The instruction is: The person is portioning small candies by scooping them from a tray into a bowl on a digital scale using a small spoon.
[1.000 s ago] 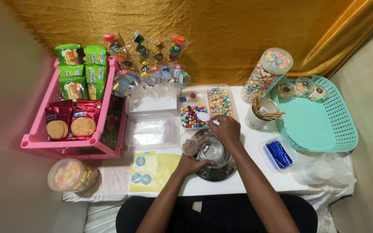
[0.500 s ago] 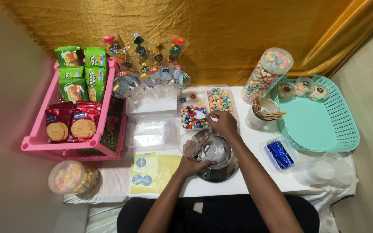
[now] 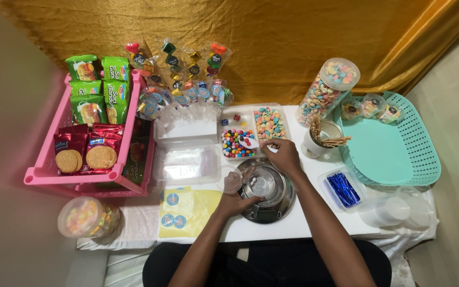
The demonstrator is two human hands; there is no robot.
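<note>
A gold curtain (image 3: 272,42) is hung behind a white table (image 3: 314,226). A pink rack (image 3: 43,172) is seen at the left side. Green snack packets (image 3: 98,87) are stacked at its back, and red biscuit packets (image 3: 86,151) with round biscuits pictured on them are laid in front. A teal basket (image 3: 399,146) is set at the right side, with a tall jar of coloured sweets (image 3: 325,90) beside it. A clear divided tray (image 3: 251,133) of bright candies is placed in the middle. A yellow sheet with round blue stickers (image 3: 184,212) is laid near the table edge. A small tub of blue twist ties (image 3: 342,188) is kept to the right.

A round metal scale (image 3: 269,196) is found in front of the person, with a small clear cup (image 3: 264,185) on it. The cup's near edge is touched by the left hand (image 3: 236,202), with fingers curled. The right hand (image 3: 282,155) is held over the tray's near edge, fingertips pinched together; what is pinched cannot be told.
</note>
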